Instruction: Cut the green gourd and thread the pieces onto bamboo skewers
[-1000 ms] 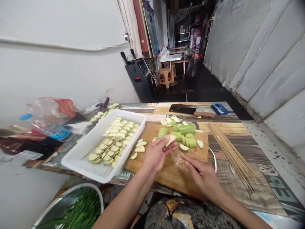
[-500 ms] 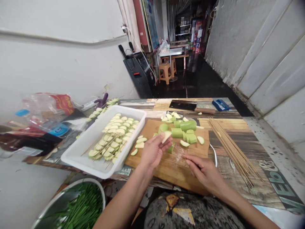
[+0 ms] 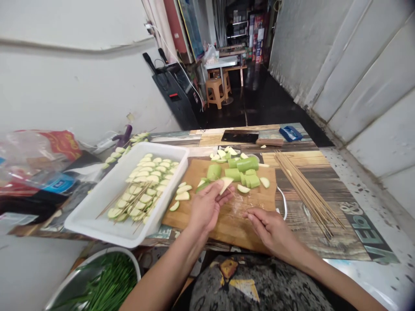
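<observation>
One slice (image 3: 226, 185) pinched in L hand (image 3: 210, 204); R hand (image 3: 267, 226) gripping skewer (image 3: 244, 214); both over board (image 3: 227, 226), tray (image 3: 100, 236) just L.

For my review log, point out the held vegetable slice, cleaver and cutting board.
Held vegetable slice (image 3: 225, 185), head view, pale cut face.
Cleaver (image 3: 247, 138), head view, dark blade.
Cutting board (image 3: 231, 232), head view, bare wood.

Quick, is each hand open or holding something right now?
Left hand: closed, holding a pale, flat vegetable slice.
Right hand: closed in a pinch, seemingly on a thin brown wooden skewer.
</observation>
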`<state>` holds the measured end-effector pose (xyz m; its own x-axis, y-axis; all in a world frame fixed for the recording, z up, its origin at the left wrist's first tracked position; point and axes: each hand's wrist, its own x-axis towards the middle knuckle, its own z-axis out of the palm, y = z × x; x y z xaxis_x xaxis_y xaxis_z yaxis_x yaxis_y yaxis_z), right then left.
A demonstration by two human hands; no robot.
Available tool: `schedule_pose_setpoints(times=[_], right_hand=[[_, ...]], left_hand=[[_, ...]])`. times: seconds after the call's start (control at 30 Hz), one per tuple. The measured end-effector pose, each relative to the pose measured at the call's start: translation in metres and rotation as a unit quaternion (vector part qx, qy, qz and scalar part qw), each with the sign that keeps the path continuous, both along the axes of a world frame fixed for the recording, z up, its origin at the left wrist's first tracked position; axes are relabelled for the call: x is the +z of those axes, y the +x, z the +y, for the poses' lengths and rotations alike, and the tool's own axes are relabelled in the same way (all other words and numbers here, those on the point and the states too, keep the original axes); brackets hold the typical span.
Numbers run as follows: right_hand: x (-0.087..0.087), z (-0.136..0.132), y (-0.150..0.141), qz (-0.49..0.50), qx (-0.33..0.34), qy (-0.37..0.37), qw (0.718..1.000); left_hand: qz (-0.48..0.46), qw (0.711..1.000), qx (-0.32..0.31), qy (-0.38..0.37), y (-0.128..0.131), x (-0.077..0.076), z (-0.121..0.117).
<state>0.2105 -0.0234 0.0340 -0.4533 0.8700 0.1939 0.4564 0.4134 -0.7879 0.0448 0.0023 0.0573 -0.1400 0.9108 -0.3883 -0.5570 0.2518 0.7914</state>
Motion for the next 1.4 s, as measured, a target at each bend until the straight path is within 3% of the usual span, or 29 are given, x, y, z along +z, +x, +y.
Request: schedule_pose_setpoints(times=[0.2, 0.3, 0.37, 0.47, 0.53, 0.6, 0.67, 0.9, 1.17, 1.4], right_hand=[[0.004, 0.007, -0.001, 0.030, -0.012, -0.038, 0.999], [0.002, 0.013, 0.004, 0.068, -0.046, -0.049, 0.995], [0.000, 0.018, 0.012, 0.092, -0.104, -0.050, 0.989], [-0.003, 0.021, 0.026, 0.107, -0.153, -0.065, 0.980], [-0.006, 0.021, 0.033, 0.106, -0.152, -0.075, 0.980], [-0.008, 0.017, 0.036, 0.105, -0.154, -0.082, 0.979], [-0.010, 0.014, 0.035, 0.105, -0.161, -0.090, 0.977], [-0.016, 0.006, 0.032, 0.131, -0.157, -0.134, 0.970], [-0.022, 0.004, 0.028, 0.153, -0.124, -0.163, 0.967], [-0.023, 0.001, 0.027, 0.161, -0.122, -0.176, 0.963]], left_hand=[[0.043, 0.993, -0.107, 0.003, 0.015, 0.001, -0.007], [0.224, 0.963, -0.132, 0.076, 0.005, 0.000, -0.004], [0.422, 0.887, -0.125, 0.142, -0.009, -0.004, 0.001], [0.671, 0.683, -0.204, 0.205, -0.030, -0.013, 0.011], [0.745, 0.566, -0.268, 0.228, -0.039, -0.018, 0.018], [0.770, 0.491, -0.317, 0.256, -0.042, -0.020, 0.024], [0.776, 0.453, -0.342, 0.275, -0.041, -0.018, 0.029], [0.776, 0.406, -0.386, 0.291, -0.038, -0.012, 0.035], [0.752, 0.433, -0.392, 0.306, -0.045, -0.019, 0.042], [0.752, 0.400, -0.394, 0.345, -0.037, -0.024, 0.038]])
